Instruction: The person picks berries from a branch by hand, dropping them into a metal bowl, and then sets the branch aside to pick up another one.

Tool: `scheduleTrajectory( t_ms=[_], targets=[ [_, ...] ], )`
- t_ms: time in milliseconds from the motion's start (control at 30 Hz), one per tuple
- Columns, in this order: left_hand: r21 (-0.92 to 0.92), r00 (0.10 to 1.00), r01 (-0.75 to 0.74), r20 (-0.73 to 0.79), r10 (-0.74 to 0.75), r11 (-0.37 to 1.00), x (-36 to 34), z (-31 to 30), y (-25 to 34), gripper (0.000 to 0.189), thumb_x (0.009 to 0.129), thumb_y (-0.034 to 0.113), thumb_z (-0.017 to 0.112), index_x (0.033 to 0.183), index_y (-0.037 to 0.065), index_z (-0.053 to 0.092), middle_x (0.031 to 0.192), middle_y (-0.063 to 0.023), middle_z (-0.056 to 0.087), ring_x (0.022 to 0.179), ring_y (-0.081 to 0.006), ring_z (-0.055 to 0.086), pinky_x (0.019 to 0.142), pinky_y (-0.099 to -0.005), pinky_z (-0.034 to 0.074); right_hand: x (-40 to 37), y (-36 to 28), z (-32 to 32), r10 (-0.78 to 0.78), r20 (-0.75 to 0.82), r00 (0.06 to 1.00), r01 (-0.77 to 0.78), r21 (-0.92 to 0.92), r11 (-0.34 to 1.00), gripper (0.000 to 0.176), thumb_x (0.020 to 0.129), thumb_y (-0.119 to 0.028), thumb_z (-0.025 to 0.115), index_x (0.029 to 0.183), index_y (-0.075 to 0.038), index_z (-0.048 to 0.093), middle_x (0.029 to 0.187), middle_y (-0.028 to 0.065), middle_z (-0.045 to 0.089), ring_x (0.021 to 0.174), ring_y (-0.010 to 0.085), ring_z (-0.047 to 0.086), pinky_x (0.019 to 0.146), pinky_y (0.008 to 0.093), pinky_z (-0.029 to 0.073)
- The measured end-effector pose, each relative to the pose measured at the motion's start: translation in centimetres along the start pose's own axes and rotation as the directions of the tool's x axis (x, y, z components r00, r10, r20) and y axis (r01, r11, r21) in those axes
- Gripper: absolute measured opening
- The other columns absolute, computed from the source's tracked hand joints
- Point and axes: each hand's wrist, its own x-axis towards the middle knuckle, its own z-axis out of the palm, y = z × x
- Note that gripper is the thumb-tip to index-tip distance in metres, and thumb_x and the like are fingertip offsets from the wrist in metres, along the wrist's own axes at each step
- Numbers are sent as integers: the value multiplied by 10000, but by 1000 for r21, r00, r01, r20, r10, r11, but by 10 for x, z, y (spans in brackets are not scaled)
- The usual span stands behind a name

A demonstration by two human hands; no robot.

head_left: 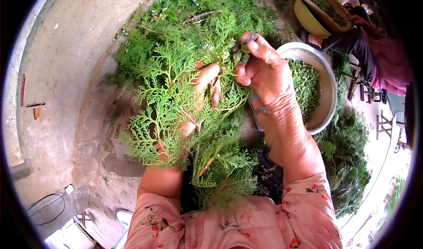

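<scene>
A leafy arborvitae branch [169, 70] with flat, scaly green sprays is gripped by my left hand [206, 77], whose fingers show only partly through the foliage. My right hand [274, 79] is up at the branch's right side, with thumb and fingertips closed around small green seed cones [241, 55]. Whether those cones are still attached to the twig cannot be seen. Just right of that hand stands a metal basin [331, 84] holding many picked green cones [304, 86]. More cut sprays [224, 172] lie across my lap.
A large heap of cut branches [189, 11] lies on the floor ahead, and another pile [343, 161] is at the right. At the upper right, a person in a dark pink top [390, 64] sits by a yellow bowl [308, 20]. A concrete wall [53, 73] runs along the left.
</scene>
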Motion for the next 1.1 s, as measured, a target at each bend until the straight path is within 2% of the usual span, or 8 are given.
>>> scheduleTrajectory(
  t_ms=[67,167,200,433,567,767,833,1100],
  targets=[
    [30,1000,21,-13,-21,999,-3,2,2,238,838,264,503,739,54,557,500,-32,477,419,-113,426,406,-237,306,-1,0,7,51,-113,992,-53,-15,998,91,838,-136,572,860,-61,528,733,27,523,429,116,456,353,221,310],
    [24,998,-48,36,47,999,-2,2,-2,242,842,264,500,742,51,556,506,-33,483,421,-111,429,401,-235,304,-1,4,2,17,-110,994,-18,-6,1000,177,826,-158,598,954,-42,558,741,22,533,425,94,450,351,203,310],
    [50,994,-3,111,-3,999,1,-6,-2,287,858,238,505,1024,11,559,591,-41,506,468,-119,456,420,-244,345,-1,3,3,16,-111,994,-17,-6,1000,177,826,-158,598,954,-42,558,741,22,533,425,94,450,351,203,310],
    [74,999,-16,38,13,997,-1,3,0,190,836,193,520,851,10,569,539,-35,493,427,-114,446,367,-233,316,-3,3,7,-44,-92,995,32,-126,991,193,815,-157,616,940,-19,562,735,10,526,460,77,462,381,194,343],
    [199,997,-7,74,-8,980,-1,2,-3,231,846,254,543,920,35,539,569,-14,487,438,-82,438,407,-215,340,-2,5,7,-70,-102,992,38,-282,959,183,796,-155,636,878,-20,544,675,2,521,444,80,463,374,194,351],
    [18,1000,-17,25,17,1000,-4,5,4,205,841,251,574,922,63,573,595,14,500,434,-58,421,371,-185,305,-1,9,2,70,-125,990,-47,176,983,143,824,-125,593,894,-12,542,733,41,531,502,141,507,413,234,407],
    [-53,999,-21,42,23,998,-5,6,5,221,844,251,569,958,62,572,599,13,506,431,-56,420,373,-181,312,-2,8,3,57,-109,992,-36,185,982,136,824,-110,589,906,-12,545,739,41,531,522,153,514,430,247,416],
    [-17,989,6,145,-3,1000,8,2,1,274,838,282,573,965,41,556,602,0,516,411,-60,415,359,-185,306,-7,-3,8,18,-46,999,-22,-106,994,203,797,-66,599,983,-5,549,727,36,548,543,119,533,444,234,441]
  ],
)
